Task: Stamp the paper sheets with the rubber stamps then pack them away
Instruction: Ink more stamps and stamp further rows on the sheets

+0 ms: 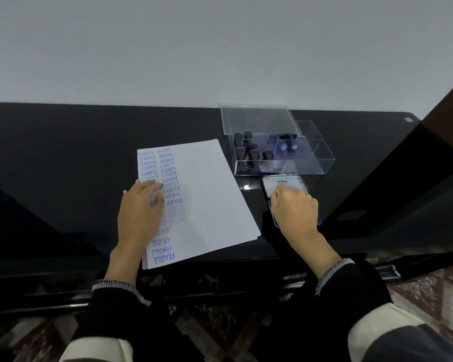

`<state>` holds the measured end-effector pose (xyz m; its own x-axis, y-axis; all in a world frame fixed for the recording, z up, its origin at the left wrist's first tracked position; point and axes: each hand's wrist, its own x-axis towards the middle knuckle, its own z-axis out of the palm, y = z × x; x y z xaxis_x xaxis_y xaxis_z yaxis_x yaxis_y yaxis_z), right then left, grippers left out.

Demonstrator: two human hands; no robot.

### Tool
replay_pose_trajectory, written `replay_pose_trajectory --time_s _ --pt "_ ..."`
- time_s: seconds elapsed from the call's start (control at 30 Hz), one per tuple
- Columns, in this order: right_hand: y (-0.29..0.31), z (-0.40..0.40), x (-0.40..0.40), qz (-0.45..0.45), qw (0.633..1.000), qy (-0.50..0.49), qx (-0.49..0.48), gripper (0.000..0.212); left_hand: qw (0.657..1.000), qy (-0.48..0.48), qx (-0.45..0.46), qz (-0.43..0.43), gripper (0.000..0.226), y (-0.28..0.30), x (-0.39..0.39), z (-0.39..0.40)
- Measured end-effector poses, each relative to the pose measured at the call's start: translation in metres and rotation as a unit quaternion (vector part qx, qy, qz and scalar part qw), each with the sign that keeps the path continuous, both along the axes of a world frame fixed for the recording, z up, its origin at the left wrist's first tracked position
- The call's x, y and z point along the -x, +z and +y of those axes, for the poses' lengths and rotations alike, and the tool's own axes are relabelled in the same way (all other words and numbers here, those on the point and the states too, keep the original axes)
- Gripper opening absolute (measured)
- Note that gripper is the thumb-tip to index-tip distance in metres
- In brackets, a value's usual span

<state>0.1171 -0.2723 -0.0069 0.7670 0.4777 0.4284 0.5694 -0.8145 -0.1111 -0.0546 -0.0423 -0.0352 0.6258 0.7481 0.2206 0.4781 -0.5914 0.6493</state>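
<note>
Hands at the paper stack and the ink pad

Paper sheets (202, 199) lie in a slightly fanned stack on a glossy black table (63, 152), turned at an angle so the long edge runs away toward the upper left. The top sheet carries two columns of blue stamped words along its left side: SAMPLE repeated many times, AMENDED, AIR MAIL and FRAGILE, some upright and some upside down. The rest of the sheet is blank.

The left hand (141, 210) rests flat on the stamped column, fingers loosely spread and pressing the stack down, gripping nothing.

To the right of the stack, just beside its far corner, sits a clear plastic box (322, 158) with dividers. Its clear lid (256, 118) lies tilted across the back of it. Several dark-handled rubber stamps (251, 155) stand in the left compartment, and two more lie on their sides in the middle one, blue ends facing forward.

In front of the box is an open ink pad (285, 184), its raised lid marked Artline. The right hand (294, 207) is curled down over the pad with the fingers bunched together; whatever they hold is hidden beneath the hand, so I cannot tell if it grips a stamp.

Both wrists show black sleeves (351, 288) with pale stitched cuffs.
</note>
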Motion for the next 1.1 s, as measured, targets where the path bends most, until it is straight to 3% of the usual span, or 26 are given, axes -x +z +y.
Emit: replay_pose_trajectory --time_s 0.1,0.23,0.43,0.53,0.63,0.73,0.87,0.93,1.0,1.1 --pt "0.0 -0.002 -0.001 0.029 0.999 -0.008 0.008 0.035 1.0 -0.029 0.004 0.001 0.03 0.002 0.001 -0.002" --pt "-0.005 -0.009 -0.009 0.09 0.993 -0.042 -0.062 0.031 0.997 -0.06 0.05 -0.003 0.03 0.006 0.005 -0.01" --pt "0.0 -0.001 0.001 0.017 1.0 -0.015 0.021 0.035 0.997 0.051 0.051 -0.013 0.031 0.011 0.006 -0.02" --pt "0.002 -0.002 0.001 0.038 0.999 -0.022 0.025 0.028 0.991 0.094 0.087 -0.026 0.033 0.019 0.004 -0.021" --pt "0.0 -0.007 -0.004 0.078 0.995 -0.058 -0.01 0.025 0.987 0.1 0.115 -0.051 0.034 0.022 0.0 -0.015" --pt "0.0 -0.005 -0.002 0.036 0.999 -0.036 0.013 0.022 0.978 0.118 0.154 -0.076 0.035 0.027 -0.003 -0.013" --pt "0.002 0.002 0.002 0.016 0.999 -0.026 0.037 0.039 0.963 0.134 0.209 -0.103 0.039 0.028 -0.007 -0.009" --pt "0.004 0.001 0.003 0.013 0.998 -0.026 0.048 0.032 0.957 0.135 0.227 -0.12 0.039 0.027 -0.007 -0.008" --pt "0.006 -0.003 0.001 0.07 0.996 -0.037 0.047 0.017 0.958 0.129 0.224 -0.128 0.04 0.026 -0.007 -0.007" --pt "0.003 -0.005 -0.004 0.078 0.995 -0.049 0.033 0.021 0.964 0.12 0.202 -0.123 0.045 0.024 -0.005 -0.007"
